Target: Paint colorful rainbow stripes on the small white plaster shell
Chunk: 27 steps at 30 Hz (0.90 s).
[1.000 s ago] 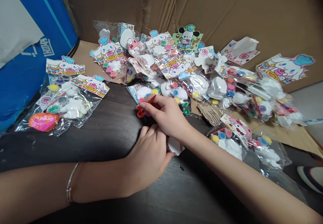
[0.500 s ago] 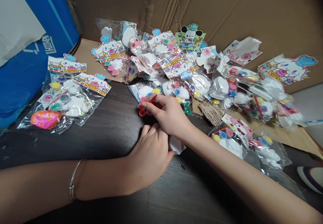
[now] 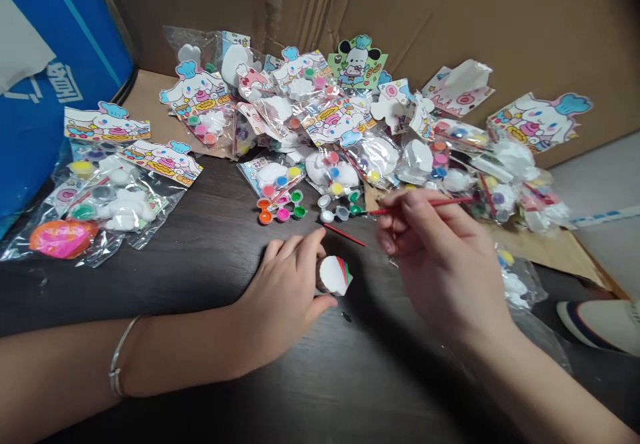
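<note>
A small white plaster shell [image 3: 333, 276] with red and green stripes along its right side rests on the dark table. My left hand [image 3: 285, 297] holds its left edge, thumb in front and fingers behind. My right hand [image 3: 445, 264] grips a red paintbrush [image 3: 445, 201], its tip at a green paint pot [image 3: 356, 209]. Beside that pot, in the same strip, are white and grey pots [image 3: 327, 216]. Another strip of orange, pink and green pots [image 3: 283, 214] stands to the left. A second red paintbrush [image 3: 345, 234] lies between the shell and the pots.
Clear bags [image 3: 335, 171] of white figures and paint pots are heaped along the back on cardboard [image 3: 147, 101]. More bags lie at left, with an orange-and-pink painted piece [image 3: 63, 239] on them. A blue bag [image 3: 90, 4] stands at far left. A shoe [image 3: 600, 324] shows at right.
My right hand has moved right with its paintbrush, from over the orange pots to the green pot. The shell and the other pots have come into view. My left hand stays at the shell.
</note>
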Tool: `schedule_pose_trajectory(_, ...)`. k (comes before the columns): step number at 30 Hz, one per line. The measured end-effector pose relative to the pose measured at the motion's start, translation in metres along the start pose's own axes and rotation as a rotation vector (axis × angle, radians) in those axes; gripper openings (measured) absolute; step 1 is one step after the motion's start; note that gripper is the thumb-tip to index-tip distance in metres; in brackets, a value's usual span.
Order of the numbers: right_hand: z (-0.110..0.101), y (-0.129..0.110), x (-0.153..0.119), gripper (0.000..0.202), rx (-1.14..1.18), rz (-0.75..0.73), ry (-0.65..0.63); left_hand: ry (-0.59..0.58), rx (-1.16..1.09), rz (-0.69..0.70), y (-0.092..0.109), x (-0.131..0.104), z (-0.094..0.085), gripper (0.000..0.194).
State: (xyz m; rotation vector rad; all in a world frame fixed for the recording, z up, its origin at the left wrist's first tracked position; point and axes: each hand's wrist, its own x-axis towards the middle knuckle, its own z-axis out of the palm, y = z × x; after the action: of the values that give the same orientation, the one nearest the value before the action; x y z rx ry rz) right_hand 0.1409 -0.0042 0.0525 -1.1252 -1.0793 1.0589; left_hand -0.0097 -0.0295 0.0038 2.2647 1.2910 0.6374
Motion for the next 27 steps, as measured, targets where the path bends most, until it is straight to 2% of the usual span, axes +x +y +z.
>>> schedule_pose_trajectory(3, -0.019, 0.011, -0.014, 0.017, 0.085, 0.045, 0.14, -0.014, -0.162, -0.133, 0.001, 0.004, -0.003, 0.063)
schedule_pose_trajectory(6, -0.027, 0.028, -0.022, 0.022, 0.163, 0.077, 0.239, -0.036, -0.196, -0.137, 0.002, 0.006, -0.005, 0.054)
schedule_pose_trajectory(10, -0.027, 0.042, -0.026, 0.021, 0.231, 0.124, 0.182, -0.02, -0.106, -0.02, 0.001, 0.004, -0.004, 0.055)
schedule_pose_trajectory(14, -0.025, 0.047, -0.03, 0.022, 0.234, 0.161, 0.125, -0.003, -0.065, 0.018, 0.0, 0.003, -0.003, 0.057)
schedule_pose_trajectory(17, -0.026, 0.049, -0.036, 0.021, 0.163, 0.121, 0.108, -0.014, -0.059, 0.01, 0.0, 0.002, -0.003, 0.059)
schedule_pose_trajectory(22, -0.028, 0.05, -0.044, 0.02, 0.046, 0.015, 0.036, -0.001, -0.01, 0.018, 0.0, 0.003, -0.003, 0.051)
schedule_pose_trajectory(27, -0.031, 0.048, -0.046, 0.021, 0.01, 0.013, -0.034, 0.01, 0.006, 0.03, 0.001, 0.005, -0.001, 0.048)
